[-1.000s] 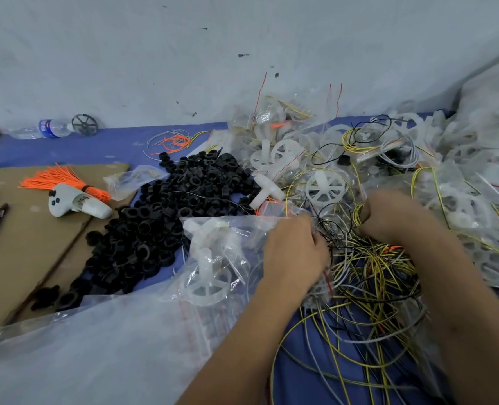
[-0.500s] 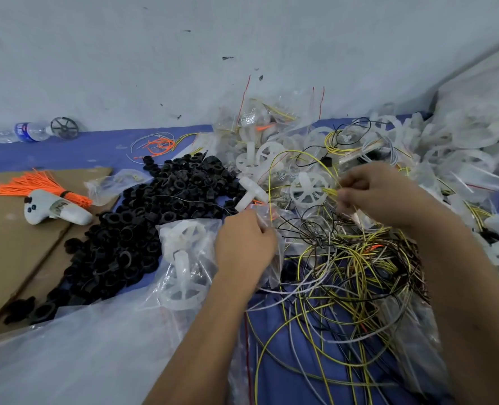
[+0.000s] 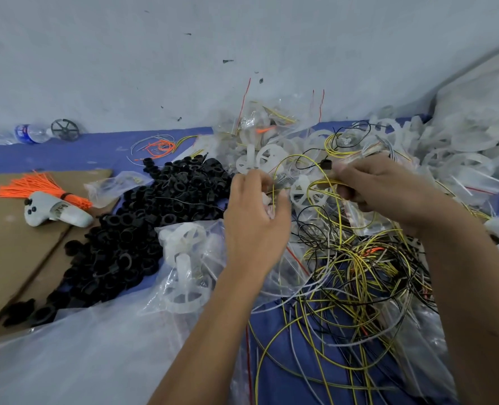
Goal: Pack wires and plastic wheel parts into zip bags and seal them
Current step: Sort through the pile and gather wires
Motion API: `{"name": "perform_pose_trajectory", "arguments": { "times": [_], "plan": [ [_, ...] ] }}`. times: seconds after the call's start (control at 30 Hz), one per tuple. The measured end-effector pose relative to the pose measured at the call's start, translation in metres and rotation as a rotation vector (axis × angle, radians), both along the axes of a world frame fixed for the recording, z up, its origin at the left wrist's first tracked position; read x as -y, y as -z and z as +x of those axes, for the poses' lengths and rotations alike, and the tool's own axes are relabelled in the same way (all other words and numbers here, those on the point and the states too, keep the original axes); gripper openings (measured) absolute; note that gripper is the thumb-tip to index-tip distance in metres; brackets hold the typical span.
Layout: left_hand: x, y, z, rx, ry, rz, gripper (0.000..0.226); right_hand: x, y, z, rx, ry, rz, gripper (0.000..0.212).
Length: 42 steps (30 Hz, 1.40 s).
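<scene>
Two hands raised over the mess: our left hand [image 3: 255, 217] has curled fingers [image 3: 264, 182] pinching a yellow wire [image 3: 280, 171], and something pale sits in the palm that we cannot make out. Our right hand [image 3: 388, 185] also has curled fingers [image 3: 346, 172] gripping the same wire loop, which arcs between the two hands. Just beyond the right fingers, a small black ring [image 3: 326, 164] hangs on a wire. Below both hands lies the wire tangle [image 3: 353, 273], yellow, black and white, on blue cloth [image 3: 274, 323]. Between the hands and just past them, a white wheel [image 3: 306, 194]. Near the left wrist, a clear bag [image 3: 189, 258] with white wheel parts inside; whether it is sealed we cannot tell. Left of the left fingers, a black ring pile [image 3: 143, 226]. Far left: orange ties [image 3: 32, 187], white controller [image 3: 55, 213], cardboard [image 3: 5, 252]. Beyond both hands, filled bags [image 3: 260, 124] against the wall.
</scene>
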<state>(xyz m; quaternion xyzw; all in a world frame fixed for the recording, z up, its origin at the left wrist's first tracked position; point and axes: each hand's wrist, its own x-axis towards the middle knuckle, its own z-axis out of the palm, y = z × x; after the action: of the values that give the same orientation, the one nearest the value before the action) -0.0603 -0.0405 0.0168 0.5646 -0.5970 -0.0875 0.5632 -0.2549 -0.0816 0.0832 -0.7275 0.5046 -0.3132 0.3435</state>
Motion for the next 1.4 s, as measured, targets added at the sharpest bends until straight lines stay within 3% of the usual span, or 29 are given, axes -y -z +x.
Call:
{"name": "perform_pose_trajectory", "arguments": {
  "times": [0.13, 0.2, 0.27, 0.33, 0.43, 0.5, 0.6, 0.7, 0.77, 0.83, 0.9, 0.97, 1.07, 1.2, 1.27, 1.4],
  "plan": [
    [0.001, -0.001, 0.001, 0.262, 0.160, 0.028, 0.056, -0.005, -0.001, 0.002, -0.053, -0.079, -0.024, 0.057],
    [0.003, -0.001, -0.001, 0.338, 0.208, 0.025, 0.053, -0.008, -0.002, 0.005, -0.062, -0.114, -0.045, 0.053],
    [0.003, 0.001, -0.003, 0.361, 0.221, 0.033, 0.038, -0.010, -0.003, 0.007, -0.100, -0.132, -0.082, 0.034],
    [0.003, 0.004, -0.004, 0.340, 0.215, 0.052, 0.026, -0.010, -0.003, 0.006, -0.128, -0.099, -0.106, 0.020],
    [0.005, 0.007, -0.003, 0.312, 0.215, 0.168, 0.024, -0.005, -0.004, -0.002, -0.160, 0.082, -0.205, 0.021],
    [0.004, 0.005, -0.006, 0.148, 0.404, 0.324, 0.035, 0.000, -0.005, -0.005, -0.139, 0.273, -0.315, 0.025],
    [-0.004, -0.002, -0.017, -0.106, 0.684, 0.483, 0.048, 0.001, -0.011, -0.004, 0.135, 0.386, -0.391, 0.029],
    [-0.005, -0.008, -0.021, -0.124, 0.549, 0.342, 0.041, -0.002, -0.016, -0.004, 0.282, 0.407, -0.438, 0.030],
    [-0.003, -0.013, -0.014, 0.063, 0.217, 0.160, 0.028, -0.004, -0.018, -0.006, 0.207, 0.406, -0.497, 0.029],
    [-0.002, -0.019, -0.004, 0.057, 0.063, 0.006, 0.019, -0.008, -0.022, -0.007, 0.063, 0.343, -0.529, 0.027],
    [-0.001, -0.026, 0.003, -0.076, 0.164, -0.024, 0.022, -0.015, -0.026, -0.003, 0.012, 0.233, -0.516, 0.026],
    [-0.002, -0.034, 0.006, -0.048, 0.287, 0.017, 0.035, -0.022, -0.031, 0.004, 0.059, 0.089, -0.503, 0.025],
    [-0.005, -0.038, 0.003, 0.009, 0.391, 0.087, 0.027, -0.026, -0.037, 0.015, 0.298, -0.072, -0.486, 0.026],
    [-0.007, -0.032, -0.003, -0.270, 0.526, 0.237, 0.027, -0.020, -0.034, 0.024, 0.664, -0.072, -0.346, 0.029],
    [-0.007, -0.033, -0.007, -0.442, 0.554, 0.241, 0.025, -0.017, -0.028, 0.028, 0.730, -0.065, -0.248, 0.030],
    [-0.005, -0.032, -0.014, -0.763, 0.510, 0.171, 0.028, -0.011, -0.012, 0.033, 0.440, -0.022, -0.093, 0.035]
  ]
}}
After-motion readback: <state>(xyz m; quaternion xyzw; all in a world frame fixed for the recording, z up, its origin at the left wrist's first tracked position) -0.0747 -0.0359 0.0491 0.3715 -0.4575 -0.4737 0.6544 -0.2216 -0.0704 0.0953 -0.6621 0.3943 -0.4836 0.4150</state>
